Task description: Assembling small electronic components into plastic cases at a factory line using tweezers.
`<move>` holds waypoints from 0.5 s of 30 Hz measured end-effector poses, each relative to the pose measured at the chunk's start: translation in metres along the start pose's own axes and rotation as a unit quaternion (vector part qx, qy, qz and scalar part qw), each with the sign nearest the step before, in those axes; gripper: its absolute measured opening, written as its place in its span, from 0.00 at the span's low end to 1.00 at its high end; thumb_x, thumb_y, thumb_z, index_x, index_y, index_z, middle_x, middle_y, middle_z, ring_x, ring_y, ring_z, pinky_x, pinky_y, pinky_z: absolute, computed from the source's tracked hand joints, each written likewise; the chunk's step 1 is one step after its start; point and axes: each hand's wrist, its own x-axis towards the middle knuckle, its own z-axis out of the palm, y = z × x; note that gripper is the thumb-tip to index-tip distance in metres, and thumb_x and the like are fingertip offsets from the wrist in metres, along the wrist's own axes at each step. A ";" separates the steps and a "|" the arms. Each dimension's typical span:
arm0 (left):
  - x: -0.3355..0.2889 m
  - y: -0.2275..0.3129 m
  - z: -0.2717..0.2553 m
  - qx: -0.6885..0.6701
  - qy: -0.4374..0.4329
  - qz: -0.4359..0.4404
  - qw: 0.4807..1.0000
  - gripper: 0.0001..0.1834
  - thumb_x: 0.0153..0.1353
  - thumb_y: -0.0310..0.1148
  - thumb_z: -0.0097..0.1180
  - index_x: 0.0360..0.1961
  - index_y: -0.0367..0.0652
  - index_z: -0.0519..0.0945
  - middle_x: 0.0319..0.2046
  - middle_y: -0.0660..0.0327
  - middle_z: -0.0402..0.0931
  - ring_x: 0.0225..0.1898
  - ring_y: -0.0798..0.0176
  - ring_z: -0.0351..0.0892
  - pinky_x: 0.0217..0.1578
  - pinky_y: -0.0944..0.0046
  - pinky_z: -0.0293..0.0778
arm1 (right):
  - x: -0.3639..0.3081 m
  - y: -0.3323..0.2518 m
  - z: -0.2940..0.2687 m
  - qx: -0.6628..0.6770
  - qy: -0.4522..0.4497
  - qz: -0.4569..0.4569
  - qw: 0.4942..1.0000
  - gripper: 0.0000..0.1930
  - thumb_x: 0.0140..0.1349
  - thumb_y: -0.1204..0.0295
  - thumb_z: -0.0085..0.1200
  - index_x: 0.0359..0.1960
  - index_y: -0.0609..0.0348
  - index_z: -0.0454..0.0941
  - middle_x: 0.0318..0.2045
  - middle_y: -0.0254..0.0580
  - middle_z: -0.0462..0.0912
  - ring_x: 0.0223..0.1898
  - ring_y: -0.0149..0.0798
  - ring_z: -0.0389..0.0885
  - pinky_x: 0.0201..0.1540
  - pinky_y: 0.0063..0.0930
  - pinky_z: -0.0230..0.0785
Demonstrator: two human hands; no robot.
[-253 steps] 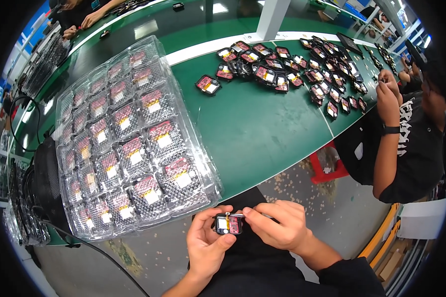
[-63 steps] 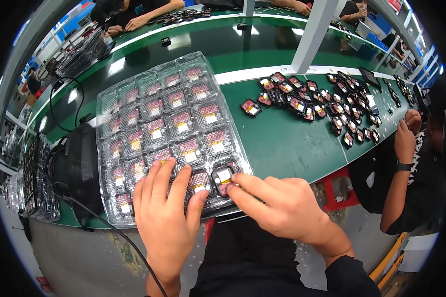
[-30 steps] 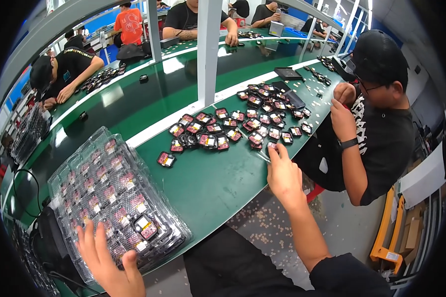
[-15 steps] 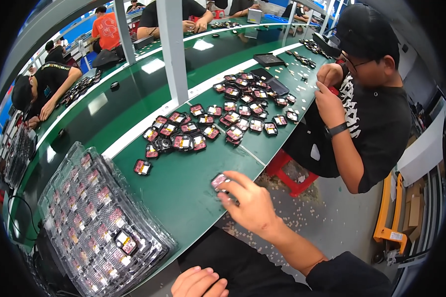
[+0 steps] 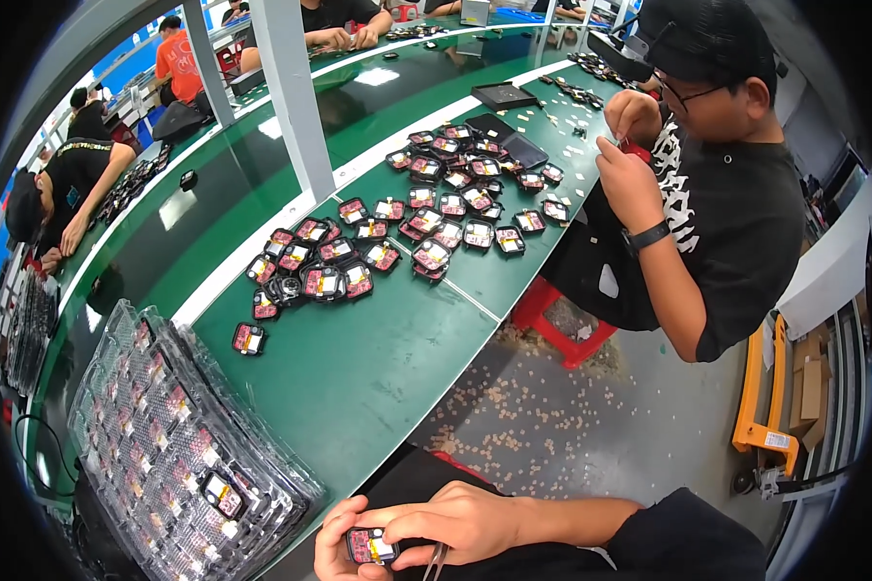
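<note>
At the lower edge, both my hands hold one open-backed smartwatch case (image 5: 370, 545), a rounded black square showing a pink board and a white part. My left hand (image 5: 335, 544) wraps its far side with the fingers. From the right, my right hand (image 5: 460, 523) pinches the case between thumb and fingers. Below that hand a pair of metal tweezers (image 5: 436, 562) sticks out, partly hidden by the palm and the frame's edge. To the left, stacked clear plastic trays (image 5: 145, 465) carry one case (image 5: 223, 495) on top, with more showing through.
A heap of similar cases (image 5: 431, 254) spreads over the green bench (image 5: 358, 397), with one case (image 5: 249, 339) apart. A black-clad co-worker (image 5: 722, 194) sits at the right by a red stool (image 5: 564, 334). A grey post (image 5: 295, 107) rises from the bench; an orange pallet jack (image 5: 761, 416) stands right.
My right hand has brought a case from the bench edge down to my left hand, which now grips it too. The tweezers have come into sight. The view has shifted slightly.
</note>
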 end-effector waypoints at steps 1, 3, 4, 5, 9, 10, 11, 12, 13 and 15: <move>0.000 0.000 0.001 0.000 -0.001 -0.001 1.000 0.51 0.57 0.60 0.71 0.68 0.31 0.67 0.65 0.44 0.71 0.62 0.51 0.76 0.61 0.54 0.75 | -0.003 0.001 0.001 0.000 0.001 0.001 1.000 0.17 0.63 0.67 0.69 0.48 0.60 0.76 0.58 0.50 0.84 0.30 0.44 0.89 0.25 0.26 0.79; 0.000 0.003 0.005 -0.074 0.007 -0.007 0.997 0.51 0.56 0.59 0.74 0.67 0.30 0.69 0.65 0.44 0.72 0.60 0.52 0.77 0.60 0.55 0.77 | -0.006 0.002 0.000 0.002 -0.011 -0.005 1.000 0.21 0.63 0.64 0.70 0.49 0.61 0.75 0.58 0.50 0.83 0.34 0.44 0.88 0.26 0.26 0.79; -0.002 0.000 0.002 -0.073 0.006 -0.008 0.997 0.51 0.56 0.59 0.74 0.67 0.30 0.69 0.65 0.44 0.72 0.60 0.52 0.77 0.60 0.55 0.77 | -0.004 -0.001 -0.001 0.003 -0.010 -0.004 1.000 0.21 0.63 0.64 0.70 0.49 0.61 0.75 0.58 0.50 0.83 0.34 0.44 0.88 0.26 0.26 0.79; -0.005 -0.004 -0.004 -0.084 0.002 -0.015 0.996 0.51 0.55 0.58 0.75 0.66 0.30 0.69 0.65 0.45 0.72 0.59 0.53 0.78 0.59 0.56 0.78 | 0.001 -0.008 -0.002 0.014 0.010 -0.011 1.000 0.22 0.62 0.66 0.70 0.54 0.61 0.77 0.55 0.49 0.84 0.35 0.44 0.89 0.30 0.29 0.81; -0.007 -0.008 -0.007 -0.119 0.002 -0.022 0.993 0.49 0.53 0.54 0.78 0.65 0.30 0.71 0.65 0.44 0.72 0.58 0.52 0.80 0.58 0.55 0.80 | 0.009 -0.013 -0.002 0.025 0.049 -0.028 0.998 0.22 0.62 0.67 0.68 0.56 0.60 0.79 0.51 0.48 0.86 0.32 0.44 0.89 0.29 0.30 0.80; -0.007 -0.008 -0.007 -0.121 0.003 -0.016 0.993 0.47 0.53 0.52 0.78 0.65 0.31 0.72 0.65 0.44 0.72 0.59 0.51 0.80 0.59 0.54 0.79 | 0.009 -0.013 -0.002 0.025 0.050 -0.028 0.998 0.22 0.62 0.67 0.68 0.56 0.60 0.79 0.51 0.48 0.86 0.32 0.44 0.89 0.29 0.30 0.80; -0.006 -0.009 -0.006 -0.129 0.001 0.003 0.992 0.42 0.54 0.48 0.78 0.63 0.34 0.75 0.65 0.45 0.72 0.60 0.50 0.79 0.60 0.52 0.79 | 0.010 -0.013 -0.002 0.017 0.055 -0.030 0.998 0.21 0.63 0.67 0.68 0.54 0.60 0.78 0.51 0.48 0.86 0.32 0.44 0.89 0.29 0.30 0.80; -0.007 -0.011 -0.007 -0.130 0.001 0.002 0.992 0.42 0.54 0.48 0.78 0.63 0.34 0.75 0.65 0.45 0.72 0.60 0.50 0.79 0.60 0.52 0.79 | 0.009 -0.014 -0.001 0.010 0.060 -0.031 0.998 0.19 0.63 0.67 0.68 0.52 0.60 0.78 0.52 0.48 0.86 0.32 0.45 0.89 0.29 0.31 0.80; -0.007 -0.013 -0.010 -0.134 -0.006 0.010 0.991 0.41 0.54 0.47 0.78 0.63 0.35 0.75 0.65 0.45 0.72 0.61 0.49 0.78 0.61 0.51 0.78 | 0.010 -0.016 -0.002 0.010 0.061 -0.030 0.998 0.19 0.63 0.67 0.68 0.52 0.60 0.78 0.52 0.48 0.86 0.32 0.45 0.89 0.29 0.31 0.80; -0.009 -0.013 -0.015 -0.147 -0.008 0.009 0.989 0.38 0.53 0.42 0.79 0.62 0.37 0.76 0.64 0.47 0.73 0.59 0.49 0.79 0.59 0.51 0.80 | 0.014 -0.020 -0.005 0.019 0.065 -0.010 0.998 0.17 0.63 0.67 0.68 0.49 0.59 0.78 0.52 0.50 0.85 0.35 0.48 0.89 0.30 0.31 0.81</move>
